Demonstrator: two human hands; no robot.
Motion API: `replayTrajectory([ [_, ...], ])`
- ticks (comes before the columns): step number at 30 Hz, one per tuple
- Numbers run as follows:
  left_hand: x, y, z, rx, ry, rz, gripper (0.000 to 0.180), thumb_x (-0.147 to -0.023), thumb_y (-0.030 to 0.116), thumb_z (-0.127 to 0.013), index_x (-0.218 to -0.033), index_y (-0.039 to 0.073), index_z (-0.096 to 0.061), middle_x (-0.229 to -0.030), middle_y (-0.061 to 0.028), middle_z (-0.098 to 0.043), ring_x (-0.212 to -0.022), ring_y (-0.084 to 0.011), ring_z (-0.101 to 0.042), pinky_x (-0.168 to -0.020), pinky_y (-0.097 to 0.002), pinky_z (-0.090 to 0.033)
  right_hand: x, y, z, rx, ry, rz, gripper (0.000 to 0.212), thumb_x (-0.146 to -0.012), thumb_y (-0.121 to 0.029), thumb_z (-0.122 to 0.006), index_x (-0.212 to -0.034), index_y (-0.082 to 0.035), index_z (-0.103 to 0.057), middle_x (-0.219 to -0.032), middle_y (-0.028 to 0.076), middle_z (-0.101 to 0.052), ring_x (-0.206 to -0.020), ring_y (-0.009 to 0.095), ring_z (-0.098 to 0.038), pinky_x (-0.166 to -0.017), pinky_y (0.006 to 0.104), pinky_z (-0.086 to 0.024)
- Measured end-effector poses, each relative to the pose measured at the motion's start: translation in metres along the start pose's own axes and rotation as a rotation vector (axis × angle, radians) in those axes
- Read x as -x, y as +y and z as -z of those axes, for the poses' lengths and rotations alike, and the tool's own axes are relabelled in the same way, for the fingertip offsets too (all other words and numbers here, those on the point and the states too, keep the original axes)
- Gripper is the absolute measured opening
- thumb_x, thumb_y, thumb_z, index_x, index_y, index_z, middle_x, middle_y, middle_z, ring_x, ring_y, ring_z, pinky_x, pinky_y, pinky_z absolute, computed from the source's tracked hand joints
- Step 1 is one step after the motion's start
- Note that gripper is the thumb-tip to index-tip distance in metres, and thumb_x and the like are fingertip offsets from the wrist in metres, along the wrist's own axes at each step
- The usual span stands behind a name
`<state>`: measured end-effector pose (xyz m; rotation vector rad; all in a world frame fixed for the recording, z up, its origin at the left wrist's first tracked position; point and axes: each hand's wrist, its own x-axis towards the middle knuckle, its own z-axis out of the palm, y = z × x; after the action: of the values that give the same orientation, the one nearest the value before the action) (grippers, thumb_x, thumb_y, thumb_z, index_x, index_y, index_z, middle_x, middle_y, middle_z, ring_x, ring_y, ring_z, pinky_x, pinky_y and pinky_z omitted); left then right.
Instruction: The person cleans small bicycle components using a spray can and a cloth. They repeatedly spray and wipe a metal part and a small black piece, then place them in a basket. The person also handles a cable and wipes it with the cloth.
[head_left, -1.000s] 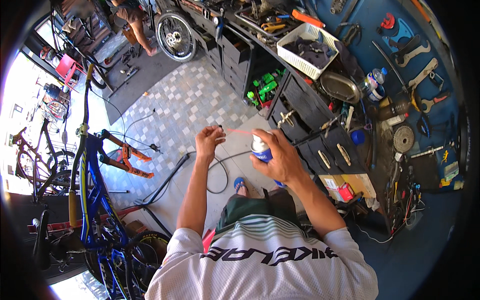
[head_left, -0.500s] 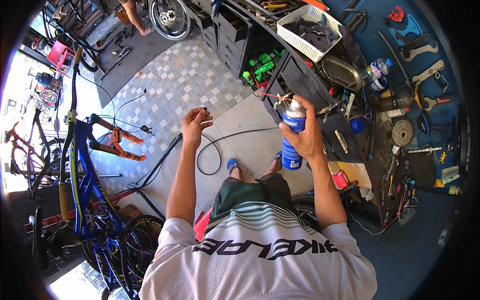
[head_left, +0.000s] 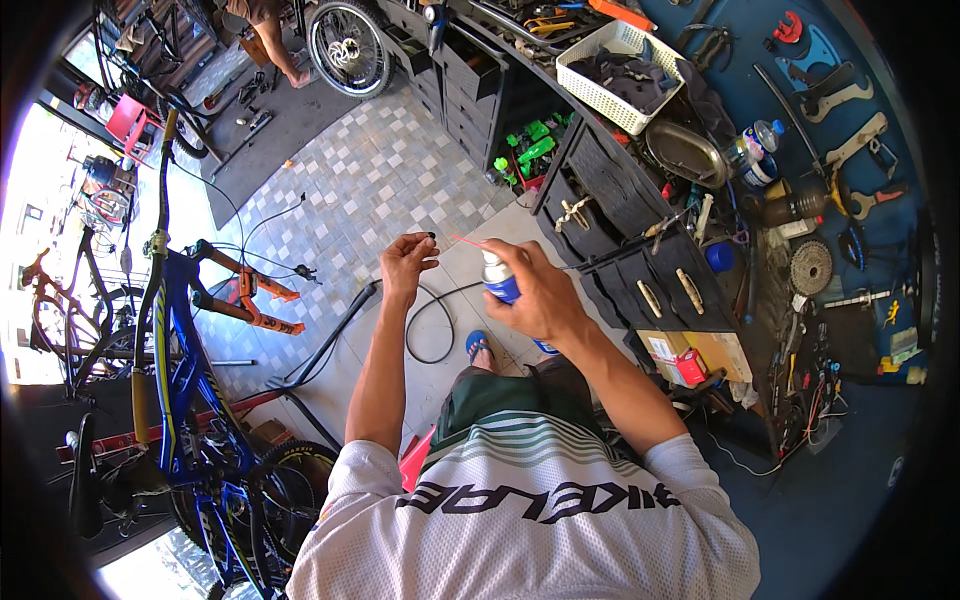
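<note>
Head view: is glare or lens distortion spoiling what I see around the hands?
Head view: glare bleaches the far left, clear of the left hand and right hand; head view again: fisheye blacks out the corners; same view: the dark piece in the left hand is too small to identify.

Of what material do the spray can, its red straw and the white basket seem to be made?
Spray can: probably painted metal; its shoulder shines above the blue body.
Red straw: likely plastic, thin and evenly coloured; finish unclear.
White basket: apparently moulded plastic, fairly matt, with regularly perforated walls.
</note>
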<state>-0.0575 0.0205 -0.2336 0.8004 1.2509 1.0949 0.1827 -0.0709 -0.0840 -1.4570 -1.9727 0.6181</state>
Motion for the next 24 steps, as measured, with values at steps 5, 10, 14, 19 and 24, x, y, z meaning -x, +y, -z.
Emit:
replayTrajectory([
  [5, -0.003, 0.000, 0.001, -0.030, 0.008, -0.023, 0.029, -0.095, 0.013, -0.075, -0.114, -0.008, -0.068, -0.099, -0.0134, -0.073, -0.087, -0.0202, -0.073, -0.071, -0.0316, -0.062, -0.016, -0.008, -0.016, 0.124, -0.105, -0.009, 0.075, -0.079, -0.023, -0.078, -0.146, -0.026, -0.045, -0.108, 0.018, -0.058, -0.082, 0.042, -0.069, -0.070, 0.0496, -0.060],
  [10, -0.004, -0.001, 0.002, -0.055, 0.013, -0.030, 0.031, -0.096, 0.012, -0.074, -0.116, -0.010, -0.067, -0.101, -0.0153, -0.073, -0.087, -0.0214, -0.073, -0.072, -0.0320, -0.063, -0.018, -0.005, -0.027, 0.125, -0.141, 0.002, 0.074, -0.080, -0.025, -0.077, -0.146, -0.026, -0.043, -0.109, 0.019, -0.056, -0.082, 0.044, -0.069, -0.069, 0.0522, -0.060],
  [14, -0.004, -0.002, 0.004, -0.048, 0.010, -0.037, 0.031, -0.097, 0.012, -0.073, -0.117, -0.011, -0.066, -0.101, -0.0155, -0.073, -0.086, -0.0214, -0.073, -0.072, -0.0318, -0.063, -0.016, -0.003, -0.031, 0.130, -0.126, 0.009, 0.073, -0.080, -0.025, -0.077, -0.146, -0.026, -0.043, -0.110, 0.020, -0.056, -0.082, 0.045, -0.068, -0.070, 0.0524, -0.060],
  [19, -0.005, -0.003, 0.006, -0.056, 0.005, -0.041, 0.028, -0.096, 0.012, -0.073, -0.115, -0.009, -0.068, -0.100, -0.0141, -0.073, -0.086, -0.0200, -0.073, -0.072, -0.0311, -0.063, -0.016, -0.001, -0.032, 0.147, -0.137, -0.002, 0.074, -0.081, -0.026, -0.077, -0.146, -0.026, -0.042, -0.109, 0.020, -0.056, -0.081, 0.044, -0.069, -0.070, 0.0522, -0.060],
  [24, -0.004, -0.002, 0.005, -0.066, 0.017, -0.033, 0.026, -0.096, 0.012, -0.074, -0.114, -0.007, -0.069, -0.099, -0.0127, -0.073, -0.085, -0.0187, -0.073, -0.071, -0.0303, -0.063, -0.016, 0.002, -0.034, 0.139, -0.125, -0.007, 0.074, -0.081, -0.026, -0.077, -0.147, -0.027, -0.042, -0.110, 0.020, -0.055, -0.080, 0.043, -0.068, -0.070, 0.0521, -0.060],
])
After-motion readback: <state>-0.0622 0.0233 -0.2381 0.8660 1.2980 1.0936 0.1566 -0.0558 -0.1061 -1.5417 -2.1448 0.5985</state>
